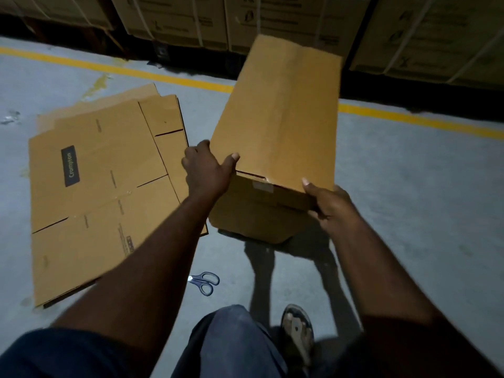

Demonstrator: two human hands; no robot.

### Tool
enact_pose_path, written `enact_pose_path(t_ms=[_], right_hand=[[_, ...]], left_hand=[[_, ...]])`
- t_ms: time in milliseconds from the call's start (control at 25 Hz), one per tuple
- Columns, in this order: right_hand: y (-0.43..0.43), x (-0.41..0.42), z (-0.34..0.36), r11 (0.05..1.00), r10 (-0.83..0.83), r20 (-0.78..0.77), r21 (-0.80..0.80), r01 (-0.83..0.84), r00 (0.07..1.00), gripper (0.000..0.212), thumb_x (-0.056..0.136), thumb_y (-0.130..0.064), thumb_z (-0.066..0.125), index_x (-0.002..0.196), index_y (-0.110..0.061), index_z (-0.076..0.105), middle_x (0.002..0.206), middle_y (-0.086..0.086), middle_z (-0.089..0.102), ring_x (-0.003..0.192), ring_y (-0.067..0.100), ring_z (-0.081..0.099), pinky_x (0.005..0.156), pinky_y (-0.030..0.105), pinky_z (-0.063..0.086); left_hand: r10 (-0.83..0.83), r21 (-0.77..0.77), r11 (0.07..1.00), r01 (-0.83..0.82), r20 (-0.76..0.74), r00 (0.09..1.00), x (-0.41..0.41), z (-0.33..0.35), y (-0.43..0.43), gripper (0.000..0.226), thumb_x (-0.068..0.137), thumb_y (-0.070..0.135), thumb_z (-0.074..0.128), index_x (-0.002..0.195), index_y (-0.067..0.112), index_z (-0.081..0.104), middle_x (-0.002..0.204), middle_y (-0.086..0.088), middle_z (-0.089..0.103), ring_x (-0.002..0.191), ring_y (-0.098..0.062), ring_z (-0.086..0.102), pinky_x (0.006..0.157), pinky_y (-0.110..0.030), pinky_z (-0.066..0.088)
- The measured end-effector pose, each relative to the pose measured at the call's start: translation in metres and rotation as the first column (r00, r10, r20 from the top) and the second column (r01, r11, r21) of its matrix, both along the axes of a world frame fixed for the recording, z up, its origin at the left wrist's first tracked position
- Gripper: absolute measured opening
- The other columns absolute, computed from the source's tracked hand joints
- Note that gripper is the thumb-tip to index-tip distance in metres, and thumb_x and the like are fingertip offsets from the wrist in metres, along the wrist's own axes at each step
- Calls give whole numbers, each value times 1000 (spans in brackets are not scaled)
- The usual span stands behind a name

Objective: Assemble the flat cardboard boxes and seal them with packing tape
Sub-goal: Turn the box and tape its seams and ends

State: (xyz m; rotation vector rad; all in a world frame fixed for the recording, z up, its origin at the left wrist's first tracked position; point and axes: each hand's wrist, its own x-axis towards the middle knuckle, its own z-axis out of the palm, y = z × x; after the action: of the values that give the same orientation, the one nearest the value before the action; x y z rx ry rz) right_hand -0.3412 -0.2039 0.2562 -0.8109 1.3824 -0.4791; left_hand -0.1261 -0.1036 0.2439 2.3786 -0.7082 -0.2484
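Now gripping assembled box [275, 126] at 12 o'clock, left hand [207, 170] and right hand [331, 205] pinching its near corners; flat boxes [98, 186] at 9 o'clock, scissors [204, 282] nearer.

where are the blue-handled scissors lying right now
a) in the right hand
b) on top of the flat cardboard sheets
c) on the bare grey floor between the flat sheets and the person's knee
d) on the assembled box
c: the blue-handled scissors lie on the bare grey concrete floor, just off the near corner of the flat brown cardboard sheets, while both hands grip the assembled brown cardboard box.
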Motion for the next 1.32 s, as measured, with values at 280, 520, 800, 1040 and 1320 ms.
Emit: enact_pose_path(t_ms=[280,520,800,1040,1320], right_hand=[[-34,-10,-56,961,146,-243,-196,-196,959,115,45,-74,83,140,-18,50,134,7,61,119,33,60,99,51,53],[58,27,-10,252,14,-509,-831,-496,860,46,89,-19,63,132,-8,52,144,14,44,135,29,40,110,42,34],[124,118,-118,-260,646,-699,-579,-773,306,34,86,-13,63,119,-7,58,115,14,55,103,33,55,86,43,49],[155,148,-220,-309,713,-699,-238,-921,-59,41,90,-22,63,127,-10,52,127,14,50,116,33,52,95,45,47],[199,187,-285,-356,759,-623,-156,-921,-188,39,92,-23,64,128,-15,52,125,8,56,103,24,59,89,38,50]], left_hand=[[79,-98,989,-109,-270,960,-27,-45,26,81,85,60,67,148,16,39,143,-13,41,130,-30,43,108,-45,40],[74,-210,963,-171,-403,912,-17,-69,79,64,95,67,42,135,18,54,125,-1,61,114,-17,57,95,-39,50],[487,330,865,-377,-379,787,8,-172,237,45,91,35,69,126,8,62,125,-14,65,116,-30,60,92,-34,43],[620,669,657,-347,-219,753,11,-248,294,56,79,63,63,119,24,67,119,-7,66,113,-31,61,97,-44,42],[521,703,675,-224,-240,819,22,-328,278,47,87,57,61,114,19,65,112,-1,66,113,-23,60,97,-44,40]])
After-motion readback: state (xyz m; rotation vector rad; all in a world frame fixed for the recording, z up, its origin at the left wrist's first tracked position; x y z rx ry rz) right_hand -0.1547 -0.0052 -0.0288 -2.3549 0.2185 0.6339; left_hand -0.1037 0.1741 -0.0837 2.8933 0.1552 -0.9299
